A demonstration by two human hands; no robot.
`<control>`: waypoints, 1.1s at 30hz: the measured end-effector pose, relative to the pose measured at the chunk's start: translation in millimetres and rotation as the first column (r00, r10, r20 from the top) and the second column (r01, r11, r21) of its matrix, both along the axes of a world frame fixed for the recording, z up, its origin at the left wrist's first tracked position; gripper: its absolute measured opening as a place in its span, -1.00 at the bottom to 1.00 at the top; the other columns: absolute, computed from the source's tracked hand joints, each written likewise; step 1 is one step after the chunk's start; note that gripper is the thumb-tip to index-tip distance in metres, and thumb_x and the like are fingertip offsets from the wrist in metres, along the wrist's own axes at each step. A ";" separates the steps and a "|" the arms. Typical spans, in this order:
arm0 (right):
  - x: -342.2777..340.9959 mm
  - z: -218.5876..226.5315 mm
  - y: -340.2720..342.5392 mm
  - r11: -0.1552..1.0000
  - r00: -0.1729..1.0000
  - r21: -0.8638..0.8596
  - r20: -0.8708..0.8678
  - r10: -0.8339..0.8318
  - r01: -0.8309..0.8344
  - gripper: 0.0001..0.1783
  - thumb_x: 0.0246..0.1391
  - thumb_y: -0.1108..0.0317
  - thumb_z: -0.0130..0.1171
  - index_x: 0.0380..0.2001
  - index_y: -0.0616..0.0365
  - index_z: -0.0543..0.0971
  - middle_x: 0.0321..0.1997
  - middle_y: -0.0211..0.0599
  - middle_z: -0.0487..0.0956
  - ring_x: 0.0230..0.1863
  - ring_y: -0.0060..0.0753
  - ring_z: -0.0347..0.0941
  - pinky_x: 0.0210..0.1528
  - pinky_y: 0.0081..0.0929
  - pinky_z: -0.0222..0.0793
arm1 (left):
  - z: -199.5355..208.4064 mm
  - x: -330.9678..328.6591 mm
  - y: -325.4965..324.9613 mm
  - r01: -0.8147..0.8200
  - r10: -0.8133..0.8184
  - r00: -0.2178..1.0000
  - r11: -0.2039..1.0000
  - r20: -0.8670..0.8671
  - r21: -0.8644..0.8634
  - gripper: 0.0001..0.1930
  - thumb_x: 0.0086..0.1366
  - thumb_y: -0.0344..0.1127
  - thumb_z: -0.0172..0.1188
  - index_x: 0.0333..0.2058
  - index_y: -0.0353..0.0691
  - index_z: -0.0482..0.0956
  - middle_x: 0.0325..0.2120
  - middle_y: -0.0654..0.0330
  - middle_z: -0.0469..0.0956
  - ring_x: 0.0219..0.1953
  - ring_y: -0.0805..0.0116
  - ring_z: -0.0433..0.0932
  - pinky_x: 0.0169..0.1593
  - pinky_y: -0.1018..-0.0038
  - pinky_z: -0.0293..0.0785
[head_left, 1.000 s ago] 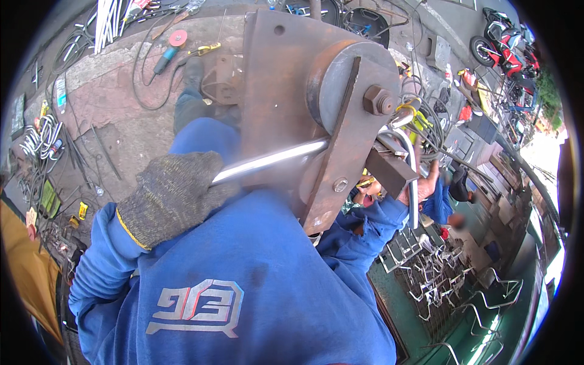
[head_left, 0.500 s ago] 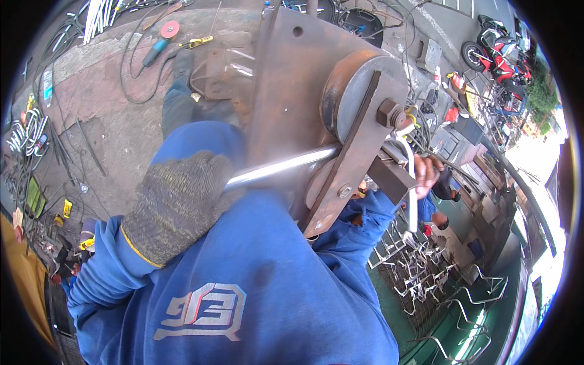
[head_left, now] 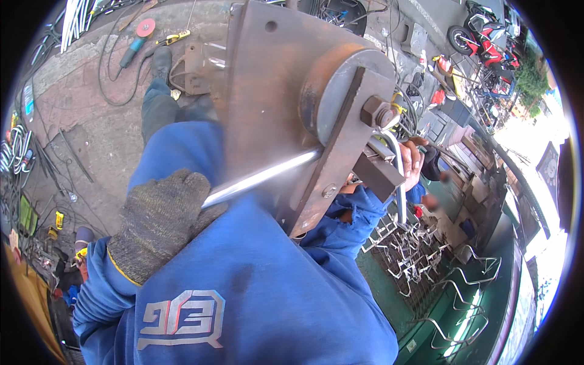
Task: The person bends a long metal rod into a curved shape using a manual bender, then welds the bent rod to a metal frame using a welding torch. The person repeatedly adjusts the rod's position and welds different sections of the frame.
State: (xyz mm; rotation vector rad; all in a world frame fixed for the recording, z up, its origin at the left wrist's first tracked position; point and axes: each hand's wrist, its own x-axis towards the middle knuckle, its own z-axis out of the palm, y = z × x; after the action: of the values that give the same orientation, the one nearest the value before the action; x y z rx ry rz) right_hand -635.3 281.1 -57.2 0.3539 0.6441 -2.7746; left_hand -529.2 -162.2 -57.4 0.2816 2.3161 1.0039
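Note:
A rusty steel bender [head_left: 286,79] with a round die [head_left: 347,91] and a bolted flat bar [head_left: 331,158] rises in front of my body. My left hand [head_left: 161,219], in a grey knit glove, is closed round a shiny metal tube [head_left: 261,176] that slants up to the bar. Beyond the bar a bent length of the tube [head_left: 401,194] hangs beside a square steel block [head_left: 378,174]. My bare right hand [head_left: 413,161] reaches round behind the bender, its curled fingers on the bent tube; the palm is hidden.
An angle grinder [head_left: 134,52] with a pink disc and its cable lie on the concrete at upper left. Several bent metal frames [head_left: 413,249] are heaped at lower right. Coiled cables [head_left: 21,149] lie far left. A red motorcycle [head_left: 486,45] stands at upper right, and another person [head_left: 429,201] is beyond my right hand.
The bender and both hands appear slightly farther left as the view shifts. Both hands keep their hold on the tube, and the bend looks much the same.

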 end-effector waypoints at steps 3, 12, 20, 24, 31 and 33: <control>3.5 -13.2 -10.1 0.998 0.994 -0.061 -0.108 -0.018 0.011 -0.56 0.27 0.18 0.06 0.13 0.16 0.43 -0.42 -0.48 0.44 -0.43 -0.53 0.33 -0.32 -0.52 0.41 | -3.6 -3.8 -6.5 -0.003 0.002 1.000 1.000 -0.020 -0.009 -0.67 0.21 -0.01 0.29 -0.34 -0.16 0.51 -0.45 0.08 0.50 -0.43 0.04 0.59 -0.36 0.17 0.48; 75.7 -65.2 -12.5 0.627 0.858 0.587 -0.355 -0.371 0.513 -0.36 0.18 0.54 -0.03 0.36 0.26 0.27 0.14 -0.12 0.51 0.05 -0.22 0.52 0.16 -0.04 0.52 | -7.6 -11.3 -15.6 0.039 -0.046 0.998 0.990 -0.049 -0.136 -0.66 0.23 -0.07 0.33 -0.29 -0.26 0.54 -0.41 -0.04 0.53 -0.36 -0.06 0.57 -0.26 0.11 0.47; 99.3 -44.9 -30.6 0.680 0.974 0.701 -0.206 -0.094 0.214 -0.23 0.18 0.45 0.12 0.41 0.32 0.10 0.20 0.14 0.45 -0.05 -0.13 0.60 0.03 -0.22 0.63 | -10.5 -12.9 -17.4 0.065 -0.078 0.993 0.988 -0.093 -0.143 -0.64 0.30 0.00 0.24 -0.32 -0.23 0.52 -0.45 -0.04 0.54 -0.38 -0.10 0.58 -0.30 0.07 0.47; 92.5 -17.2 -37.1 0.568 0.957 0.792 -0.290 0.026 0.225 -0.31 0.24 0.30 0.13 0.33 0.44 0.23 0.08 0.19 0.51 -0.14 -0.21 0.61 0.00 -0.25 0.60 | -9.6 -11.9 -17.9 0.052 -0.061 0.996 0.991 -0.063 -0.126 -0.63 0.29 0.00 0.25 -0.32 -0.24 0.53 -0.47 -0.06 0.53 -0.38 -0.12 0.57 -0.30 0.06 0.47; 74.1 15.2 -26.5 0.177 0.978 0.970 -0.185 0.098 0.166 -0.39 0.32 0.09 0.07 0.12 0.53 0.45 -0.22 0.10 0.62 -0.29 -0.27 0.60 -0.27 -0.42 0.58 | -1.5 -17.3 -18.0 0.087 -0.082 0.995 0.993 0.063 -0.083 -0.62 0.31 0.02 0.24 -0.33 -0.25 0.53 -0.47 -0.12 0.54 -0.37 -0.17 0.56 -0.30 0.04 0.44; 61.8 17.0 -25.0 0.046 0.957 0.973 -0.229 0.177 0.224 -0.38 0.32 0.07 0.02 0.09 0.55 0.46 -0.22 0.09 0.62 -0.31 -0.26 0.59 -0.25 -0.41 0.56 | 1.3 -20.8 -18.3 0.099 -0.088 0.986 0.993 0.139 -0.071 -0.61 0.32 0.02 0.23 -0.32 -0.26 0.54 -0.46 -0.13 0.54 -0.36 -0.18 0.56 -0.29 0.02 0.44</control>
State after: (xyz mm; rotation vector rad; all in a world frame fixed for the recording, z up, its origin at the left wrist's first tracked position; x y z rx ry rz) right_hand -573.6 256.1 -40.2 0.1434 2.6908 -1.7540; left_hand -550.0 -180.5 -56.1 0.2794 2.1920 0.8583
